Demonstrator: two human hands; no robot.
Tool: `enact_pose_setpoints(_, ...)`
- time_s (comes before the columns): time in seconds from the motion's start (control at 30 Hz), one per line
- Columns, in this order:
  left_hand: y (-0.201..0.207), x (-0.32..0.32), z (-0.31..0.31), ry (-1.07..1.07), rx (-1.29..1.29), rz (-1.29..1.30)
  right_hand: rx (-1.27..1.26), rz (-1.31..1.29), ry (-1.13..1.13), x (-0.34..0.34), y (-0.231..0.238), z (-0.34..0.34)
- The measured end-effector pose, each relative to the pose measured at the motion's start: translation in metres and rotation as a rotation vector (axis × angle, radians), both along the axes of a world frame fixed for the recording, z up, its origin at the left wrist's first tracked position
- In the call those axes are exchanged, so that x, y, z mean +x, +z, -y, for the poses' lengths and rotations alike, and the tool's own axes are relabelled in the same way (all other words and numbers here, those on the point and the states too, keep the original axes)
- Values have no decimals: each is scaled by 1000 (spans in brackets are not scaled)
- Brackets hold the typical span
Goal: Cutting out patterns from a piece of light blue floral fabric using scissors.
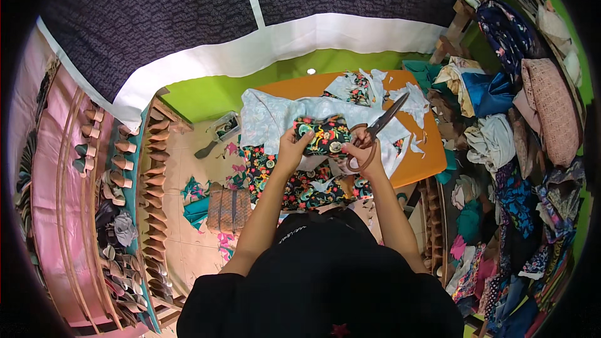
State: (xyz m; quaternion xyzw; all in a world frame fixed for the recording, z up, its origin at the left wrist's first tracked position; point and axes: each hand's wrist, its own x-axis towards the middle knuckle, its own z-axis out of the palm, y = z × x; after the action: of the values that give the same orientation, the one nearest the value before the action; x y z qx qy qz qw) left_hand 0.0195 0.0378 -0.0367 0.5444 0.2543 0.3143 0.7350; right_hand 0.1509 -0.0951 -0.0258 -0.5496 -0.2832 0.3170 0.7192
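My left hand (292, 151) pinches the left edge of a folded piece of black floral fabric (323, 135), patterned in red, yellow and green. At the opposite edge, my right hand (370, 158) has large dark scissors (389, 116) in its grip, fingers through the brown handle loops. The blades point up and away to the right, clear of the piece; its fingertips also touch the fabric. Beneath both hands, a pale blue-white cloth (266, 119) and more black floral fabric (294, 193) are spread over the orange table (427, 161) and hang past its left side.
White scraps (413, 107) litter the table's far right. A brown woven bag (229, 210) and coloured offcuts lie on the floor at left, near a clear bin (225, 128). Racks of shoe forms (154, 191) stand left; piled fabrics (494, 141) fill the right. A dark curtain (188, 19) hangs ahead.
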Motion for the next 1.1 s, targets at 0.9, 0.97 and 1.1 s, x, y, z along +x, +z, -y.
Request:
enact_pose_setpoints(0.9,-18,45,19,35,218,-252,-97,-568,115,71,8,-13)
enact_pose_setpoints(0.97,-9,48,20,-229,-87,-233,-79,-457,163,79,7,-12)
enact_pose_setpoints(1.1,-11,50,24,-93,8,-219,-178,-472,129,104,-6,-12)
